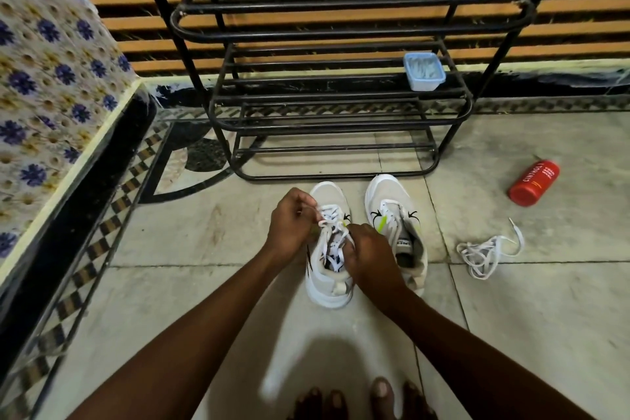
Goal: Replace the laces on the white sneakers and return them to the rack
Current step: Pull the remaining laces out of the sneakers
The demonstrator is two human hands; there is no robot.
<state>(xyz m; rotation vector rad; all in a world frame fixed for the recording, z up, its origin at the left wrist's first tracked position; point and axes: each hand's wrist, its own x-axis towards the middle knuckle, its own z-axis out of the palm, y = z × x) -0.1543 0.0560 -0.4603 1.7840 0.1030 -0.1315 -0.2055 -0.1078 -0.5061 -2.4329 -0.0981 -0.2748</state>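
While both sneakers stand on the floor tiles just before the rack (341, 133): left hand (289, 225) pinching a lace (329, 225) above the left sneaker (327, 286), right hand (366, 254) clenched on lace at its tongue. Right sneaker (392, 204) just beside, laced, untouched. Loose laces (484, 252) heaped farther right, near a red bottle (533, 182). Blue box (424, 72) on a rack shelf.

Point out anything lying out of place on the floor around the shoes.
Two things. A red cylindrical bottle lies tipped on its side on the tiled floor, right of the black metal rack. Nearer the two white sneakers, a loose white shoelace sprawls in a tangle, not threaded into either shoe.
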